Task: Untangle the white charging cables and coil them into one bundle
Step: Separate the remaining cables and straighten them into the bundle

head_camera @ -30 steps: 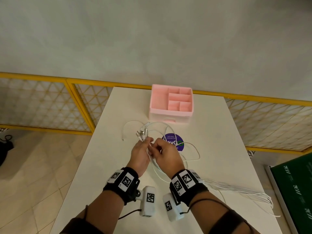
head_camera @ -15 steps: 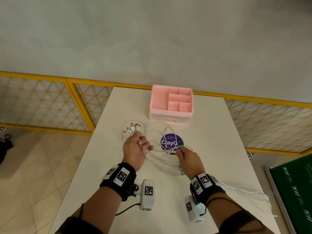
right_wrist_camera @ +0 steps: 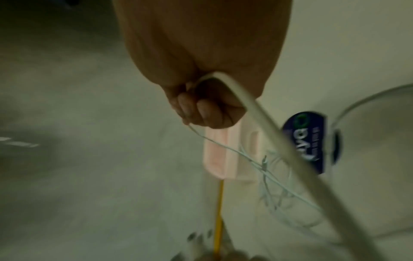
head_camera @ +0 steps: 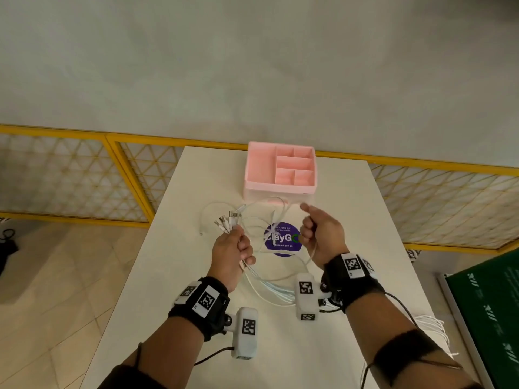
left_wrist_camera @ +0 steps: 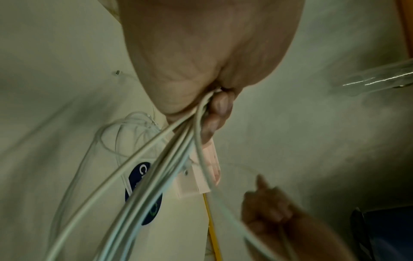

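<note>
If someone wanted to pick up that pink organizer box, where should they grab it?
Probably by the outer side walls of the pink organizer box, one hand on each, coming from above: it stands upright and open-topped, and its thin inner dividers give poorer purchase.

A pink plastic organiser box with open compartments (head_camera: 280, 171) sits at the far end of the white rectangular table (head_camera: 365, 248), a round purple sticker (head_camera: 283, 240) nearer, a yellow-framed lattice fence (head_camera: 84, 175) behind.
</note>
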A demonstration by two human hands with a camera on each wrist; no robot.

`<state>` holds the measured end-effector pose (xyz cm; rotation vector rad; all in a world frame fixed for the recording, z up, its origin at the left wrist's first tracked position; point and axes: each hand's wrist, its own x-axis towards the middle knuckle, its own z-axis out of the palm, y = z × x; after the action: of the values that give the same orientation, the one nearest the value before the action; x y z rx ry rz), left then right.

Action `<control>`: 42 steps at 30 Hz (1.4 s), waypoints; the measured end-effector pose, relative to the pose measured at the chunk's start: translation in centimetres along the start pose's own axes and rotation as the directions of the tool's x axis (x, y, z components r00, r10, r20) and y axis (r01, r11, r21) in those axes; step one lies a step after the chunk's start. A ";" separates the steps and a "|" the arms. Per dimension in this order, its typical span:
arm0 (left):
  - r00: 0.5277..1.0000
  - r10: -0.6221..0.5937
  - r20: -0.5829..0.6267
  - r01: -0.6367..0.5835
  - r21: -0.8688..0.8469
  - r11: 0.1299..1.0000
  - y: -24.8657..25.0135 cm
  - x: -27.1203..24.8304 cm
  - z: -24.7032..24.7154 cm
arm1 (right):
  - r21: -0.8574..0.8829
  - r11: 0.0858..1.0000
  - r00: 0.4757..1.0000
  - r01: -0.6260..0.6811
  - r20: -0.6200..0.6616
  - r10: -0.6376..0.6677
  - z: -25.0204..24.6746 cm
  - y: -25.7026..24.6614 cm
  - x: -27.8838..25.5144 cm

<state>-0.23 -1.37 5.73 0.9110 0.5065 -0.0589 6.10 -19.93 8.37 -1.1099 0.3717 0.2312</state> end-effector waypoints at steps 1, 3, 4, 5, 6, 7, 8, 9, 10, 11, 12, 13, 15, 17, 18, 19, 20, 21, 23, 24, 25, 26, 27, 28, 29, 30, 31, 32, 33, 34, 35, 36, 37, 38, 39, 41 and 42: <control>1.000 -0.004 -0.008 0.004 0.016 1.000 -0.1 0.0 0.1 | -0.006 0.999 0.996 0.053 0.073 -0.052 1.3 -0.8 -0.8; 1.000 0.006 -0.018 -0.005 0.037 0.999 0.0 0.0 0.4 | -0.072 0.988 0.967 0.133 0.228 -0.114 3.2 -1.3 -2.5; 1.000 0.016 -0.020 -0.015 0.033 0.999 0.2 0.0 0.6 | -0.140 0.973 0.945 0.185 0.297 -0.137 3.9 -1.0 -3.2; 0.999 0.029 -0.021 -0.029 0.020 0.999 0.4 0.1 0.8 | -0.222 0.946 0.925 0.236 0.350 -0.149 4.3 -0.2 -3.9; 0.999 0.044 -0.020 -0.044 0.007 0.999 0.7 0.1 1.1 | -0.300 0.913 0.910 0.275 0.389 -0.146 4.5 0.8 -4.4; 0.998 0.060 -0.017 -0.060 -0.005 0.998 1.0 0.1 1.3 | -0.370 0.879 0.899 0.301 0.417 -0.133 4.4 1.9 -4.6; 0.997 0.077 -0.016 -0.077 -0.012 0.997 1.4 0.2 1.5 | -0.431 0.843 0.891 0.320 0.439 -0.114 4.2 3.2 -4.7; 0.995 0.095 -0.016 -0.095 -0.009 0.995 1.6 0.3 1.5 | -0.489 0.807 0.887 0.330 0.453 -0.088 3.8 4.5 -4.7; 0.994 0.112 -0.013 -0.112 0.016 0.994 1.8 0.4 1.5 | -0.540 0.774 0.889 0.331 0.453 -0.064 3.4 5.5 -4.8; 0.992 0.129 -0.010 -0.128 0.059 0.990 1.8 0.6 1.4 | -0.573 0.754 0.893 0.320 0.448 -0.038 3.1 6.3 -4.7; 0.990 0.143 -0.005 -0.141 0.104 0.984 1.6 0.7 1.2 | -0.592 0.748 0.898 0.300 0.440 -0.012 2.9 6.5 -4.7; 0.988 0.154 0.000 -0.152 0.137 0.979 1.3 0.8 1.0 | -0.603 0.751 0.905 0.269 0.426 0.018 2.8 6.5 -4.6; 0.983 0.184 0.023 -0.185 0.197 0.963 0.8 0.8 0.8 | -0.620 0.769 0.927 0.159 0.361 0.100 3.1 5.7 -4.2; 0.975 0.216 0.050 -0.222 0.255 0.941 0.4 0.7 0.7 | -0.642 0.763 0.945 -0.069 0.203 0.256 3.7 4.6 -3.7; 0.974 0.218 0.064 -0.228 0.268 0.936 0.3 0.5 0.7 | -0.632 0.760 0.944 -0.154 0.134 0.302 3.8 4.3 -3.2; 0.974 0.211 0.080 -0.225 0.270 0.936 0.2 0.3 0.8 | -0.618 0.765 0.950 -0.182 0.090 0.299 3.8 4.3 -2.7; 0.975 0.200 0.098 -0.220 0.272 0.937 0.2 0.0 0.8 | -0.604 0.777 0.962 -0.177 0.061 0.267 3.7 4.5 -2.0; 0.975 0.190 0.117 -0.216 0.280 0.935 0.1 -0.3 0.9 | -0.578 0.797 0.970 -0.174 0.039 0.240 3.7 4.6 -1.4; 0.974 0.174 0.148 -0.212 0.298 0.931 -0.2 -1.0 1.0 | -0.410 0.891 0.974 -0.193 0.032 0.225 4.1 4.3 -0.5; 0.975 0.166 0.149 -0.204 0.301 0.931 -0.3 -1.2 0.9 | -0.278 0.941 0.975 -0.194 0.049 0.216 4.7 3.7 -0.1; 0.978 0.158 0.140 -0.194 0.300 0.934 -0.5 -1.3 0.7 | -0.150 0.974 0.981 -0.171 0.066 0.183 5.2 2.8 0.1; 0.981 0.149 0.124 -0.180 0.297 0.938 -0.8 -1.5 0.4 | -0.056 0.989 0.986 -0.135 0.088 0.140 6.0 1.7 0.3; 0.984 0.142 0.107 -0.167 0.291 0.942 -1.0 -1.5 0.0 | 0.003 0.996 0.989 -0.091 0.116 0.090 6.8 0.5 0.4; 0.986 0.137 0.091 -0.157 0.283 0.946 -1.2 -1.5 -0.4 | 0.042 0.998 0.987 -0.047 0.155 0.040 7.6 -0.6 0.5; 0.988 0.133 0.076 -0.149 0.270 0.951 -1.3 -1.5 -0.8 | 0.063 0.998 0.981 -0.010 0.194 -0.003 8.3 -1.6 0.4; 0.989 0.132 0.067 -0.145 0.252 0.957 -1.4 -1.4 -1.0 | 0.063 0.998 0.972 0.025 0.230 -0.039 9.0 -2.6 0.3; 0.989 0.134 0.062 -0.144 0.235 0.961 -1.4 -1.4 -1.2 | 0.042 0.997 0.964 0.059 0.257 -0.068 9.6 -3.2 0.1; 0.989 0.136 0.057 -0.145 0.225 0.963 -1.3 -1.4 -1.2 | 0.007 0.996 0.958 0.091 0.273 -0.089 10.0 -3.7 0.0; 0.989 0.138 0.048 -0.145 0.224 0.964 -1.2 -1.3 -1.2 | -0.020 0.992 0.953 0.122 0.281 -0.111 10.2 -4.0 0.0; 0.990 0.139 0.036 -0.144 0.226 0.964 -1.2 -1.2 -1.2 | -0.033 0.988 0.948 0.148 0.288 -0.133 10.3 -4.2 0.0; 0.990 0.141 0.026 -0.143 0.224 0.964 -1.2 -1.2 -1.3 | -0.035 0.985 0.945 0.168 0.292 -0.151 10.2 -4.4 0.0; 0.989 0.144 0.018 -0.145 0.218 0.965 -1.1 -1.1 -1.5 | -0.026 0.984 0.942 0.179 0.294 -0.164 9.9 -4.6 -0.1; 0.989 0.146 0.012 -0.145 0.210 0.967 -1.1 -0.9 -1.5 | -0.012 0.983 0.940 0.186 0.292 -0.174 9.6 -4.8 -0.1; 0.990 0.142 0.006 -0.140 0.205 0.969 -1.0 -0.8 -1.6 | -0.001 0.982 0.939 0.189 0.292 -0.181 9.1 -4.9 -0.2; 0.991 0.137 -0.002 -0.134 0.202 0.970 -1.0 -0.6 -1.6 | 0.000 0.982 0.938 0.188 0.295 -0.180 8.6 -4.9 -0.1; 0.991 0.131 -0.022 -0.124 0.203 0.971 -0.9 -0.3 -1.5 | -0.038 0.985 0.938 0.168 0.314 -0.148 7.7 -4.9 -0.2; 0.991 0.131 -0.031 -0.122 0.209 0.970 -0.9 -0.3 -1.5 | -0.061 0.985 0.935 0.160 0.328 -0.132 7.4 -4.9 -0.2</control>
<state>-1.28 -0.86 4.44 1.1491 0.4882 0.0251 8.96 -15.38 15.42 -1.1570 -0.0146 0.2941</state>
